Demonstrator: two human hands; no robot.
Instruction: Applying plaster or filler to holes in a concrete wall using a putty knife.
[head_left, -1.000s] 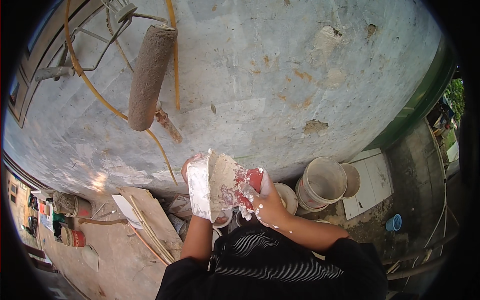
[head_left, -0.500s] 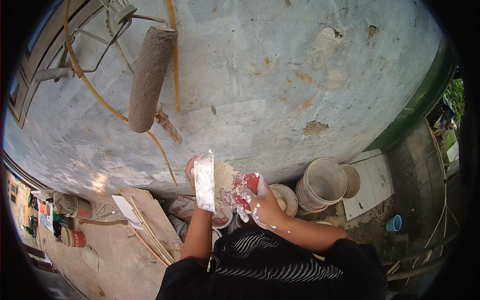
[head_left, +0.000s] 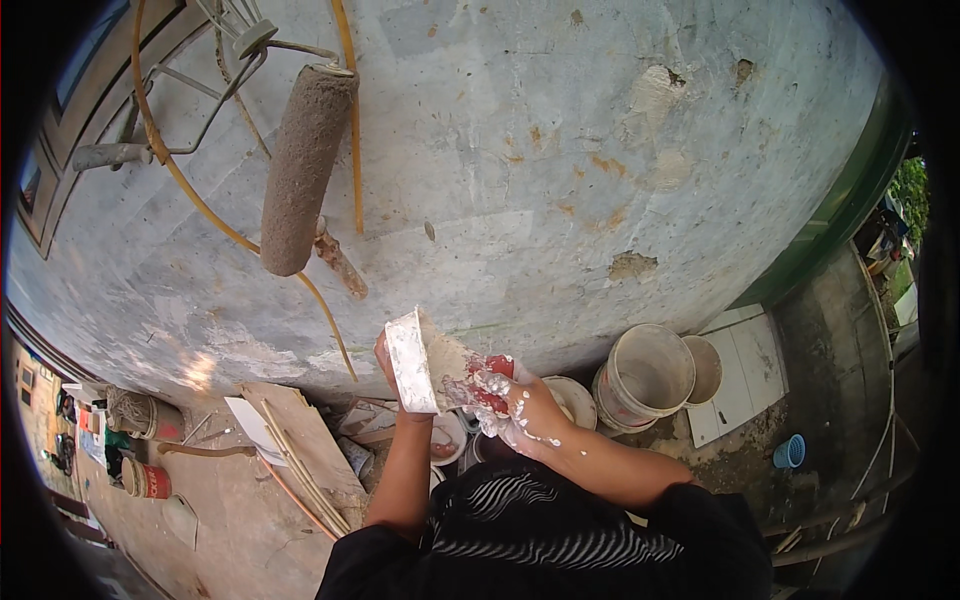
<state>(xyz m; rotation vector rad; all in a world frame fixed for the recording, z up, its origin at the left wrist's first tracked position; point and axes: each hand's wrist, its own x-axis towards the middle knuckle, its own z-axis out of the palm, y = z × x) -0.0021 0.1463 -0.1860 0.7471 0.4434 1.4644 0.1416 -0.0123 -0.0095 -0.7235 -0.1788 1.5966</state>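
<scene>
Both my hands are together in front of my chest, close to the wall. My left hand (head_left: 384, 360) grips a white, putty-caked rectangular piece (head_left: 408, 362) by its far-left side; most of its fingers are hidden behind it. Whether that piece is a shallow pan or a broad blade I cannot tell. My right hand (head_left: 525, 405), spattered with white putty, is closed round the red handle of a putty knife (head_left: 492, 380). The knife's pale, coated blade (head_left: 447, 360) reaches left and meets the white piece. Wet putty clings to my right fingers.
A roller (head_left: 310, 170) in a wire frame hangs before the worn grey wall (head_left: 480, 150), beside a yellow hose (head_left: 190, 195). Buckets (head_left: 650, 365) stand at the wall's foot on the right, near a blue basket (head_left: 789, 450). Boards and sticks (head_left: 300, 450) lie at left.
The white piece has tilted, its top leaning further left. My right hand stays around the red handle and has shifted slightly. The roller appears a little lower in the picture.
</scene>
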